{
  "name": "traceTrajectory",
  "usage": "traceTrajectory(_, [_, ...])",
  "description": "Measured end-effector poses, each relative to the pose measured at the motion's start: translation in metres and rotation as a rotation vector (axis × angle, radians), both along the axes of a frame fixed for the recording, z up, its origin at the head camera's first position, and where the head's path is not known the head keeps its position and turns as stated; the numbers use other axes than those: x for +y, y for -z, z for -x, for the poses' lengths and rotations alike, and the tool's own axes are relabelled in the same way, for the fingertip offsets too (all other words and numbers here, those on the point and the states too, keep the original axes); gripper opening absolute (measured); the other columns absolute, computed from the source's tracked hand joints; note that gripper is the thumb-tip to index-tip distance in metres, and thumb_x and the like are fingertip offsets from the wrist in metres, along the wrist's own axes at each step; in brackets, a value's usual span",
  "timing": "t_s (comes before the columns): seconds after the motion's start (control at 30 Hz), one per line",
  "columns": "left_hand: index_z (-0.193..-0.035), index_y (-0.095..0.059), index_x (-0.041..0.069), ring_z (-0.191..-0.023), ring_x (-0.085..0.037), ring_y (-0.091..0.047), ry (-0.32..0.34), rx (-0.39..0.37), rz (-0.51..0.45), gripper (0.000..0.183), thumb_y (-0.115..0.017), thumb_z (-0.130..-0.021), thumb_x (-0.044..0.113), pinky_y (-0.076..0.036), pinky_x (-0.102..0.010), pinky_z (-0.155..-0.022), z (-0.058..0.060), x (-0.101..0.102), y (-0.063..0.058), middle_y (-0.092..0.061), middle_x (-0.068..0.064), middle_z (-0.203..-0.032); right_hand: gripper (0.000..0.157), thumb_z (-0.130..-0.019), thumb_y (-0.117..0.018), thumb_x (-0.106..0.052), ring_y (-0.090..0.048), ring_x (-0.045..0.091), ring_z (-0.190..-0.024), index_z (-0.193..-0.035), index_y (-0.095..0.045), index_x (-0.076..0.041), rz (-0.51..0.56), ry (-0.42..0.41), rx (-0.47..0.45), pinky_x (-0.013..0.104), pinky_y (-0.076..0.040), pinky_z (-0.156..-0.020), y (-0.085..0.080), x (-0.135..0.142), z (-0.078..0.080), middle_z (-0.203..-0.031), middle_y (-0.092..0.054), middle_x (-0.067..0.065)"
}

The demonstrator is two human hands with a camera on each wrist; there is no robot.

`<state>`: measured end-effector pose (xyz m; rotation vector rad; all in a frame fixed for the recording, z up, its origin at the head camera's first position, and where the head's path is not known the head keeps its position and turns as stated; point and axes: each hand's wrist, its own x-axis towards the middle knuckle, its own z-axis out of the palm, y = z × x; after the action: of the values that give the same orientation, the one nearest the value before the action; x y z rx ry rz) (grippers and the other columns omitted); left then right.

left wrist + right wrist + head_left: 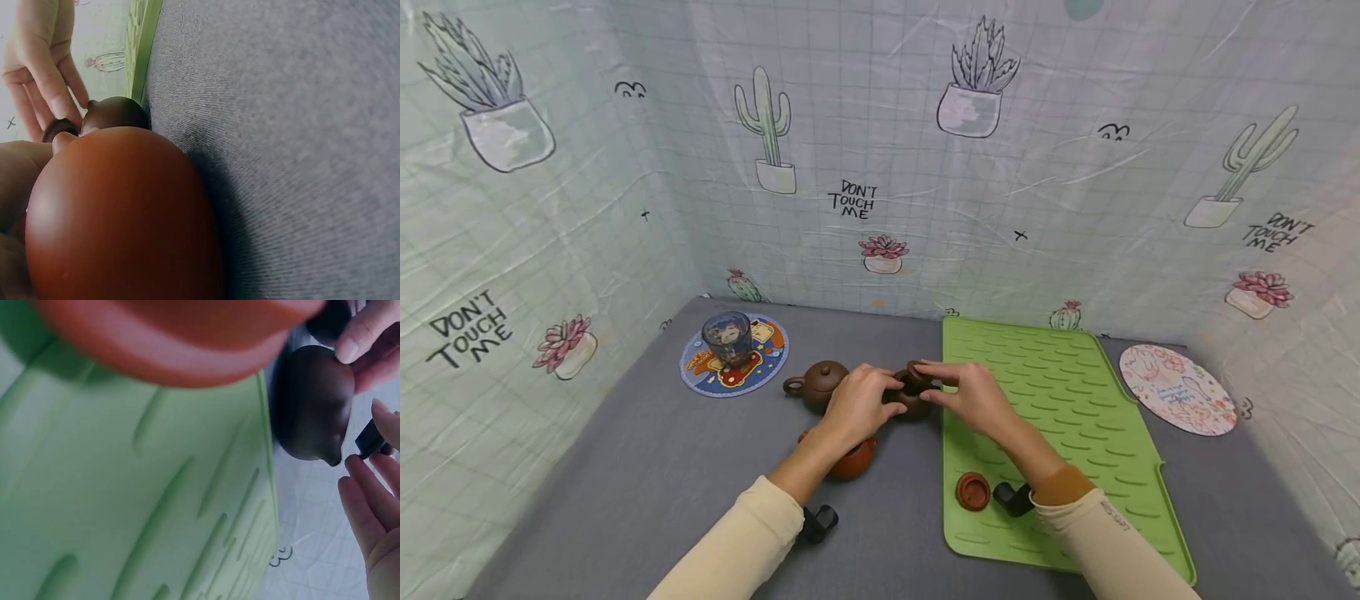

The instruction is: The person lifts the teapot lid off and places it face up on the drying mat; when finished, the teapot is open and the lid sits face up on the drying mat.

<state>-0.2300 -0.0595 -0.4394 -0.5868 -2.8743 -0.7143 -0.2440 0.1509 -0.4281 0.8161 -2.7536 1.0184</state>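
Note:
A small dark brown teapot (913,407) stands on the grey cloth at the mat's left edge, its mouth uncovered. My left hand (859,402) holds it from the left with thumb and fingers, as the right wrist view also shows at the teapot's side (319,403). With thumb and fingertips my right hand (976,398) pinches its dark lid (370,436), tilted just above the mouth. A second dark teapot (823,385), lid on, sits left of my left hand. Beneath my left forearm is a reddish-brown teapot (853,461), partly hidden; it looms large in the left wrist view (125,219).
A green ridged mat (1030,358) lies on the right, bearing a reddish-brown lid (973,492). At the back left a clear glass (727,335) stands on a colourful round coaster (700,379). Another pale round coaster (1178,390) lies right of the mat. Patterned cloth hangs behind.

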Motion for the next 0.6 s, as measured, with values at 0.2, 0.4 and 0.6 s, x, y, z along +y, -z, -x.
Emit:
traceTrajectory(0.2, [-0.109, -0.080, 0.016, -0.104, -0.024, -0.068, -0.036, 0.000, -0.031, 0.031, -0.086, -0.082, 0.029, -0.060, -0.039, -0.087, 0.001, 0.003, 0.001, -0.077, -0.004, -0.111, 0.043, -0.086, -0.080, -0.007, -0.074, 0.030, -0.111, -0.128, -0.073, -0.013, 0.108, 0.003, 0.021, 0.046, -0.062, -0.088, -0.008, 0.004, -0.005, -0.131, -0.072, 0.012])
traceTrajectory(0.4, [-0.107, -0.080, 0.018, -0.095, -0.023, -0.065, -0.070, -0.052, -0.037, 0.030, -0.087, -0.081, 0.029, -0.058, -0.037, -0.080, 0.003, 0.005, -0.001, -0.076, -0.004, -0.104, 0.040, -0.086, -0.078, -0.002, -0.074, 0.029, -0.112, -0.125, -0.075, -0.011, 0.201, 0.029, 0.002, 0.041, -0.062, -0.089, -0.017, 0.008, -0.012, -0.125, -0.075, 0.013])
traceTrajectory(0.6, [-0.107, -0.080, 0.019, -0.092, -0.021, -0.063, -0.070, -0.069, -0.042, 0.029, -0.087, -0.081, 0.031, -0.057, -0.035, -0.077, 0.005, 0.006, 0.000, -0.077, -0.002, -0.104, 0.040, -0.088, -0.077, -0.002, -0.074, 0.029, -0.108, -0.126, -0.074, -0.015, 0.250, 0.065, 0.005, 0.036, -0.063, -0.087, -0.025, 0.013, -0.018, -0.125, -0.075, 0.012])
